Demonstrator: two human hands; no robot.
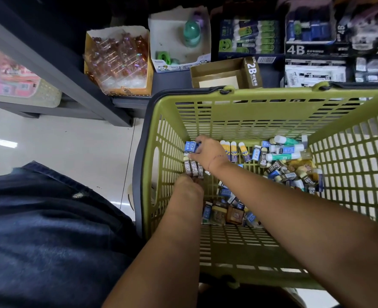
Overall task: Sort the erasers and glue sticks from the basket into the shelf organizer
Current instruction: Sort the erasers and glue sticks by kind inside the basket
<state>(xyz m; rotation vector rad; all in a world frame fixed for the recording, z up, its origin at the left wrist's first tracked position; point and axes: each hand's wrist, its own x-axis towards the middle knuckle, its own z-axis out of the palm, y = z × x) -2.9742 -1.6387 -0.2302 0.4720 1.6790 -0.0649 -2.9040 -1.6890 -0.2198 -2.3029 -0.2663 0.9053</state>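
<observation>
Both my hands reach into the green plastic basket (pixel 272 101). My right hand (pixel 208 152) pinches a blue-wrapped eraser (pixel 191 147) near the basket's left wall. Just below it, my left hand (pixel 187 185) grips a row of brown 2B erasers (pixel 193 167), fingers curled under them. Loose erasers (pixel 225 212) lie on the basket floor, with more erasers heaped at the right (pixel 294 172). White-and-green glue sticks (pixel 285 150) lie at the far right of the floor. Yellow-capped sticks (pixel 234 150) lie beside my right wrist.
On the dark shelf behind the basket stand an empty brown 2B box (pixel 225 74), a white box with a green bottle (pixel 179 41), an orange box of clear packets (pixel 117 61), a glue-stick box (pixel 250 38) and 4B eraser boxes (pixel 312 41). White floor and my knee lie left.
</observation>
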